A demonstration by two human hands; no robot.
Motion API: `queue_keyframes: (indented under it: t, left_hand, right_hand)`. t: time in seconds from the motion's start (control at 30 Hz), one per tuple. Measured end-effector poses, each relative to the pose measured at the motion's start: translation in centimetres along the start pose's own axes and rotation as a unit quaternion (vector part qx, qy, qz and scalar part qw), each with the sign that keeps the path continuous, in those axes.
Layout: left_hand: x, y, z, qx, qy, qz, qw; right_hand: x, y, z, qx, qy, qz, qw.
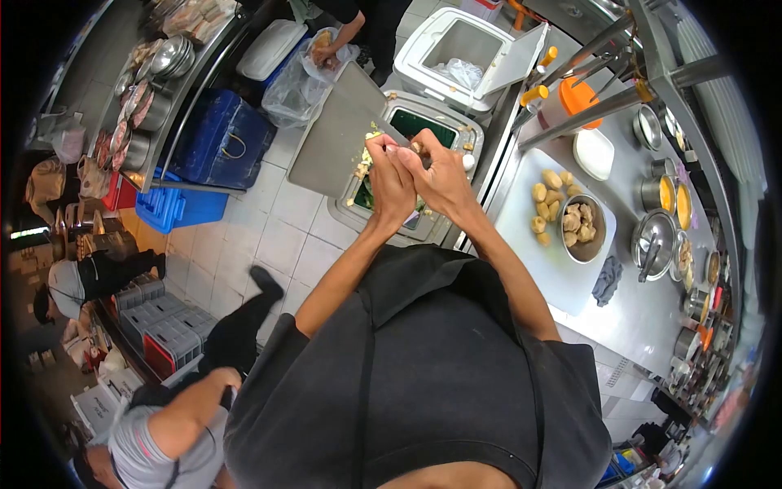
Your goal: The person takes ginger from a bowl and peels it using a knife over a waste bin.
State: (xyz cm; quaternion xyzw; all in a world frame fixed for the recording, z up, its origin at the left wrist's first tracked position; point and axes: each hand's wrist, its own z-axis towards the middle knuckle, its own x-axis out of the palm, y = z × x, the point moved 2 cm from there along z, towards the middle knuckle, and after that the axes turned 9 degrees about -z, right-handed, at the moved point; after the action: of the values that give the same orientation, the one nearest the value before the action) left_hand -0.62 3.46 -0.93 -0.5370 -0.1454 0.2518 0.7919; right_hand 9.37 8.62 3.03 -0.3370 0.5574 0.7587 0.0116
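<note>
Head view: both of the person's hands meet in the upper middle of the frame, over a bin (472, 138) with its grey lid (332, 134) tipped open on the left. The right hand (446, 178) has its thumb and forefinger closed on a small brownish piece (417, 147), mostly hidden, so what it is I cannot tell. The left hand (393, 186) is just beside it, fingers curled in; whether they grip anything I cannot tell. Pale scraps (363, 169) lie at the bin's left edge.

Right of centre, a white board (520, 226) lies on the steel worktop (643, 322). On it, yellow potatoes (540, 193) sit beside a metal bowl (599, 238) holding pale brown lumps (579, 222). A grey cloth (607, 281) is at the board's lower right edge. At the upper middle, another person's hand (326, 55) reaches into a clear plastic bag (295, 96).
</note>
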Motion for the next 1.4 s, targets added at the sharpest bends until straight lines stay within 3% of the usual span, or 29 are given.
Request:
queue_keyframes:
  t: [0.07, 0.17, 0.23, 0.3, 0.33, 0.37, 0.43, 0.47, 0.53, 0.67, 0.73, 0.77, 0.83, 0.87, 0.93, 0.97, 1.03, 1.27, 1.33, 1.37, 1.4]
  left_hand:
    - [0.1, 0.9, -0.3, 0.002, -0.035, 0.065, 0.997]
    - [-0.2, 0.7, 0.2, -0.030, -0.030, 0.021, 0.999]
    - [-0.6, 3.2, 0.5, -0.036, -0.035, 0.022, 0.998]
    - [-0.9, 6.9, 0.2, -0.254, 0.010, -0.163, 0.953]
    - [-0.8, 4.6, 0.4, -0.313, -0.003, -0.227, 0.922]
    - [-1.0, 3.5, 0.6, -0.314, -0.003, -0.227, 0.922]
    - [-1.2, 3.0, 0.4, -0.438, 0.002, -0.341, 0.832]
    - [-1.4, 3.1, 0.3, -0.440, -0.001, -0.340, 0.831]
    - [-1.1, 3.1, 0.5, -0.480, 0.013, -0.411, 0.775]
    - [-0.9, 2.6, 0.5, -0.473, 0.001, -0.434, 0.767]
    - [-1.3, 3.1, 0.5, -0.454, 0.074, -0.536, 0.708]
    - [-1.5, 3.6, 0.4, -0.453, 0.074, -0.536, 0.708]
    - [-1.7, 2.6, 0.8, -0.463, 0.114, -0.582, 0.659]
    - [-1.6, 2.4, 0.8, -0.464, 0.116, -0.581, 0.659]
    - [-1.3, 1.9, 0.7, -0.427, 0.113, -0.680, 0.585]
    - [-1.2, 1.7, 0.5, -0.428, 0.114, -0.679, 0.585]
    - [-1.3, 1.6, 0.3, -0.401, 0.048, -0.734, 0.547]
    - [-1.5, 2.3, 0.5, -0.360, 0.143, -0.762, 0.519]
    - [-1.9, 2.1, 0.6, -0.351, 0.117, -0.716, 0.593]
    - [-2.6, 2.7, 1.0, -0.351, 0.118, -0.715, 0.593]
    - [-4.0, 4.2, 1.8, -0.348, 0.055, -0.701, 0.620]
  right_hand:
    - [0.2, 0.6, 0.4, 0.034, 0.010, 0.022, 0.999]
    - [0.9, 0.1, 0.6, 0.071, 0.015, 0.041, 0.997]
    - [1.4, -1.2, 0.9, -0.004, -0.004, -0.070, 0.998]
    - [1.8, -1.9, 0.6, 0.009, 0.011, -0.064, 0.998]
    - [2.0, -2.2, 0.6, 0.023, 0.024, -0.057, 0.998]
    - [2.4, -2.4, 0.4, 0.023, 0.025, -0.058, 0.998]
    - [3.0, -2.6, 0.2, 0.000, -0.056, 0.005, 0.998]
    - [3.5, -3.0, 0.0, 0.002, -0.053, 0.006, 0.999]
    - [3.8, -3.4, 0.3, 0.054, -0.049, 0.057, 0.996]
    - [3.4, -2.8, 0.0, 0.112, -0.022, 0.125, 0.986]
    - [3.3, -3.2, -0.1, 0.104, -0.063, 0.128, 0.984]
    - [3.4, -3.7, 0.1, 0.104, -0.062, 0.128, 0.984]
    - [3.5, -4.3, 0.6, 0.101, -0.047, 0.161, 0.981]
    - [3.8, -4.5, 0.7, 0.101, -0.048, 0.161, 0.981]
    - [3.6, -3.0, 0.6, 0.089, -0.060, 0.244, 0.964]
    - [2.9, -2.5, 0.5, 0.089, -0.061, 0.244, 0.964]
    - [2.2, -2.0, 0.1, 0.145, 0.044, 0.216, 0.965]
    - [3.1, -2.1, -0.4, 0.051, -0.020, 0.200, 0.978]
    - [3.1, -2.2, -0.8, 0.041, -0.083, 0.196, 0.976]
    - [2.8, -2.4, -0.8, 0.041, -0.084, 0.196, 0.976]
    - [2.1, -2.7, -1.0, 0.048, -0.105, 0.190, 0.975]
